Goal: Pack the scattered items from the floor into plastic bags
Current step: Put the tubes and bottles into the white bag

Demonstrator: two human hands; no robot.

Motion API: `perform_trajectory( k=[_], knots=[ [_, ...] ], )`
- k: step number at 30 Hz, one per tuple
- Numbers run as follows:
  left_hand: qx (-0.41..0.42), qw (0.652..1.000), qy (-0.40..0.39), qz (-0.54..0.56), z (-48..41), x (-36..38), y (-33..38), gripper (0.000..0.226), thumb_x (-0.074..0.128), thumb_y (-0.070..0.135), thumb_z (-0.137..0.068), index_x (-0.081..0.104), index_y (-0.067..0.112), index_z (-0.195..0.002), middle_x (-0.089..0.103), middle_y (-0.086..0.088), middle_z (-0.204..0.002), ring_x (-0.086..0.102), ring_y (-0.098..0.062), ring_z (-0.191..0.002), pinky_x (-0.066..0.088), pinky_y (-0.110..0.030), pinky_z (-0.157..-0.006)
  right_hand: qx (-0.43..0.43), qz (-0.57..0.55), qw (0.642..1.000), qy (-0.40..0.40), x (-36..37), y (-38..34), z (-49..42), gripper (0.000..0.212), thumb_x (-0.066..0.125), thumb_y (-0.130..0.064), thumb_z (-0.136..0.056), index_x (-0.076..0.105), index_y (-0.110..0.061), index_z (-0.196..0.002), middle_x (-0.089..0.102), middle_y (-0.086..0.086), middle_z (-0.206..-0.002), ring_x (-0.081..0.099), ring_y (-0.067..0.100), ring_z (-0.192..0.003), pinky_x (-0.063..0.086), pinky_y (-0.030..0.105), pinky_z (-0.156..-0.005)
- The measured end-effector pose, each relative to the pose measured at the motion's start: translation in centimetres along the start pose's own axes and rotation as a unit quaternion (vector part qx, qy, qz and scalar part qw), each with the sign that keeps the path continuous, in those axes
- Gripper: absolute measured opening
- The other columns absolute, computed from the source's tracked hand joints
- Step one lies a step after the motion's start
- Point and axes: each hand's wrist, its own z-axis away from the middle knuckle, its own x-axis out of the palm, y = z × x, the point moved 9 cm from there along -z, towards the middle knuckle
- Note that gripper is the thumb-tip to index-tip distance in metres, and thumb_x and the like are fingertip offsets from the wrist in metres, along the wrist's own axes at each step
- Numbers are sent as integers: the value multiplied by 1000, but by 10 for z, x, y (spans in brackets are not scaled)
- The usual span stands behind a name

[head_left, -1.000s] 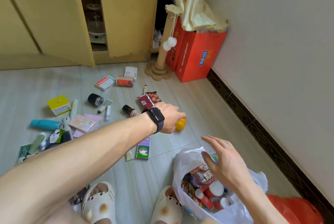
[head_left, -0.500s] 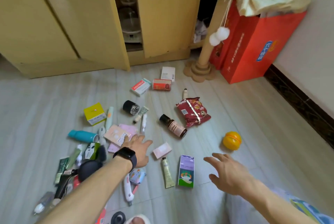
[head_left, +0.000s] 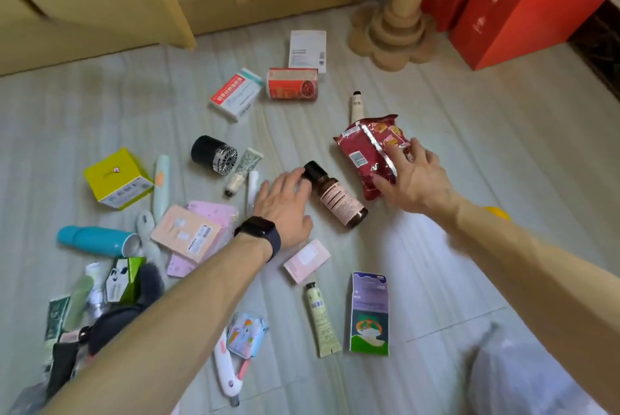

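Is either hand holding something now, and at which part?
Nothing is lifted yet. The left hand touches the brown bottle at its black cap; the right hand rests open on the red snack bag.

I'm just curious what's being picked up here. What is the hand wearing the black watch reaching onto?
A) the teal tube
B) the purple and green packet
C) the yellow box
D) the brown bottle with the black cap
D: the left hand, the one with the watch, has its fingertips at the black cap of the brown bottle, while the right hand rests on the red snack bag.
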Motion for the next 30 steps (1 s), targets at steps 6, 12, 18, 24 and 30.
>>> perform_trajectory(
  k=[6, 12, 18, 24, 30],
  knots=[
    [-32, 998, 55, 11, -91, -47, -42, 58, 59, 25, -80, 41, 20, -135, 33, -8, -149, 36, -31, -132, 29, -43, -107, 85, -82, 992, 53, 41, -3, -24, 107, 52, -81, -71, -8, -45, -152, 3, 17, -161, 18, 44, -141, 23, 58, -113],
    [-42, 996, 36, -75, -184, -74, -71, 96, 67, 24, -77, 10, 28, -154, -4, -6, -163, 7, -30, -149, 8, -56, -116, 36, -124, 982, 137, 55, 2, -16, 103, 59, -67, -78, -3, -39, -155, 6, 18, -161, 8, 39, -147, 7, 56, -120],
    [-81, 987, 40, -133, -211, -89, -72, 77, 71, 34, -76, 36, 13, -142, 41, -12, -137, 43, -35, -123, 35, -51, -103, 28, -125, 982, 142, 54, 1, -18, 102, 58, -68, -77, -1, -39, -155, 8, 19, -160, 9, 40, -147, 9, 58, -118],
    [-106, 992, 3, -63, -154, -48, -72, 63, 64, 48, -82, 37, 17, -130, 55, -12, -121, 55, -33, -111, 38, -43, -91, 37, -69, 993, 85, 43, 3, -22, 101, 57, -67, -79, -5, -40, -154, 14, 19, -157, 17, 41, -142, 20, 56, -116],
    [-131, 986, -64, -76, -67, -19, -55, 60, 50, 63, -85, 37, 18, -122, 61, -8, -118, 60, -26, -111, 32, -42, -96, 61, -53, 990, -119, 20, 1, -20, 95, 56, -58, -85, -6, -40, -154, 31, 20, -141, 39, 39, -125, 43, 47, -100]
  ],
)
